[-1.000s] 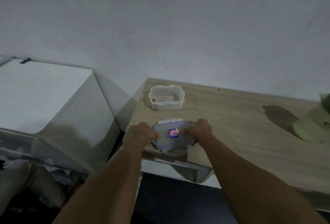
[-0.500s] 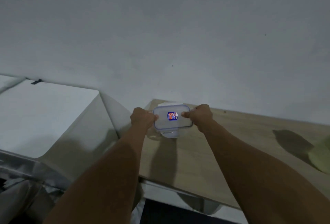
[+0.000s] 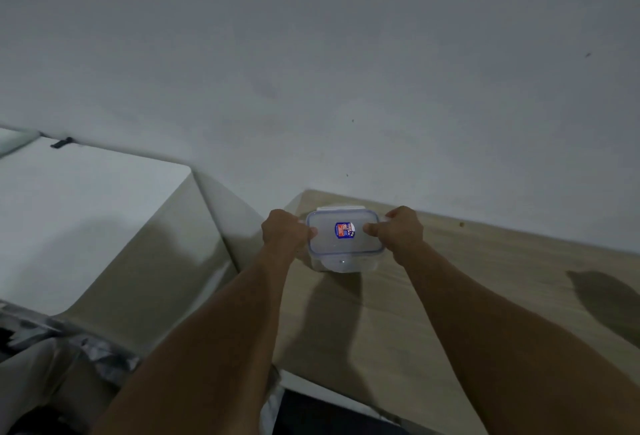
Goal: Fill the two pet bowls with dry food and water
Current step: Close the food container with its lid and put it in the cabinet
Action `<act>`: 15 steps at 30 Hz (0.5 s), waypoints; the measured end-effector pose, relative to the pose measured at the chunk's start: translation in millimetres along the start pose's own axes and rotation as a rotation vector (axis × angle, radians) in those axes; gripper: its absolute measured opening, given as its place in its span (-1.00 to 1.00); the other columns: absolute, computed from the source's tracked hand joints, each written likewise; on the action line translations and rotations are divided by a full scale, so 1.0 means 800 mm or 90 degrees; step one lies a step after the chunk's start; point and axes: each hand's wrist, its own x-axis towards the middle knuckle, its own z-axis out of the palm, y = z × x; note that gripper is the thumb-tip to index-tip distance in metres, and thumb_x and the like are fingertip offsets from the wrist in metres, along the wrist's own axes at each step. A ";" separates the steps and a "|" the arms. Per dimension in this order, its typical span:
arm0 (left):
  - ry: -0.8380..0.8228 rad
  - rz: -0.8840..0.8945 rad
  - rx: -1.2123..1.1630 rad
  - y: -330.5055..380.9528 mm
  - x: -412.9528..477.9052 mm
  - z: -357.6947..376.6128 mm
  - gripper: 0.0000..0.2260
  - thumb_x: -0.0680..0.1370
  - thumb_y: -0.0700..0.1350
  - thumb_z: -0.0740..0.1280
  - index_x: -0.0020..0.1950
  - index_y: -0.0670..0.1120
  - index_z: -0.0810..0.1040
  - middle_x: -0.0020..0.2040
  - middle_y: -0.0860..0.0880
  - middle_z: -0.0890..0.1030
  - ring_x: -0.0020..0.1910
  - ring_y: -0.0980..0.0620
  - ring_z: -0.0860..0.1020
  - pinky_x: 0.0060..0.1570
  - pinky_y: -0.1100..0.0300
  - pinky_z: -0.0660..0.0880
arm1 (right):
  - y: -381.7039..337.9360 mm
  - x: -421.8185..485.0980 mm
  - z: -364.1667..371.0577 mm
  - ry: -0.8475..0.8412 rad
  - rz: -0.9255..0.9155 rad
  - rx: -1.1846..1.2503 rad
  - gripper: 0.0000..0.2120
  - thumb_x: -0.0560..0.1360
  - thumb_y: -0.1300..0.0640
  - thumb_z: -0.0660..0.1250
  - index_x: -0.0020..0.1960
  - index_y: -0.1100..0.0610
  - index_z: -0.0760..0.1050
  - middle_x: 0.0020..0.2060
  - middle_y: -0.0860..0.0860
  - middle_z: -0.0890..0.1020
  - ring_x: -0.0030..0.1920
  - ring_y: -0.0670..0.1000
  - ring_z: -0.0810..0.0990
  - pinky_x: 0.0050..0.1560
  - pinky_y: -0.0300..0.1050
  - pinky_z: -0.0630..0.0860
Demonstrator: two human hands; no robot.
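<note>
Most of my view is bare grey wall point(image 3: 311, 53), filling the upper half of the frame. At the left sits a white flat-topped unit point(image 3: 79, 212), and the wooden table point(image 3: 485, 296) runs across the lower right.

Both forearms reach up from the bottom edge to the table's far corner, just right of centre. There my left hand point(image 3: 284, 232) and right hand point(image 3: 401, 234) each grip one short end of a clear lid point(image 3: 346, 245). The thumbs press on top and the fingers curl round the rim.

The lid lies over a small see-through container point(image 3: 341, 265) standing on the table near the wall. I cannot tell whether it is seated or clipped. A blue and red sticker point(image 3: 345, 229) marks the lid's middle, and one brown crumb point(image 3: 461, 224) lies to the right by the wall.

As for progress, no pet bowl, food supply or water source is in frame, so I can't confirm either fill. I can't make out what the container holds. My guess is that this is lid handling on the food box, and I would check both bowls before calling anything done.
</note>
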 end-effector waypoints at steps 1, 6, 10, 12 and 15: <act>0.000 0.001 -0.005 0.000 0.001 0.000 -0.54 0.31 -0.07 0.61 0.10 -0.28 0.63 0.03 -0.22 0.67 0.01 -0.20 0.66 0.06 -0.04 0.61 | 0.001 0.000 0.001 0.001 0.002 0.002 -0.38 0.28 0.06 0.61 0.22 0.24 0.45 0.17 0.21 0.56 0.19 0.22 0.54 0.21 0.13 0.51; -0.008 -0.007 -0.001 0.004 -0.001 -0.001 -0.56 0.31 -0.10 0.61 0.09 -0.28 0.63 0.02 -0.23 0.67 0.01 -0.21 0.66 0.04 -0.06 0.61 | 0.002 0.000 0.000 0.008 -0.003 0.000 -0.39 0.27 0.05 0.62 0.21 0.23 0.47 0.16 0.21 0.58 0.19 0.22 0.55 0.21 0.13 0.51; -0.019 -0.011 0.014 0.004 -0.003 -0.003 -0.55 0.30 -0.11 0.61 0.09 -0.27 0.63 0.02 -0.24 0.67 0.03 -0.21 0.66 0.05 -0.07 0.61 | 0.005 -0.002 -0.001 0.009 -0.006 0.004 -0.40 0.27 0.07 0.62 0.20 0.23 0.48 0.16 0.20 0.58 0.17 0.21 0.56 0.18 0.10 0.52; -0.019 -0.012 0.020 0.004 -0.004 -0.003 -0.55 0.30 -0.11 0.61 0.09 -0.28 0.62 0.02 -0.24 0.67 0.03 -0.22 0.65 0.05 -0.08 0.61 | 0.005 -0.004 -0.002 0.009 -0.004 0.008 -0.41 0.27 0.08 0.62 0.19 0.23 0.48 0.16 0.21 0.58 0.17 0.21 0.56 0.19 0.10 0.52; -0.014 -0.012 0.027 0.006 -0.006 -0.002 -0.54 0.30 -0.11 0.61 0.10 -0.28 0.61 0.04 -0.24 0.67 0.04 -0.22 0.65 0.05 -0.08 0.61 | 0.005 -0.006 -0.003 0.010 -0.005 0.007 -0.44 0.28 0.08 0.61 0.18 0.22 0.49 0.15 0.20 0.59 0.17 0.21 0.56 0.19 0.09 0.52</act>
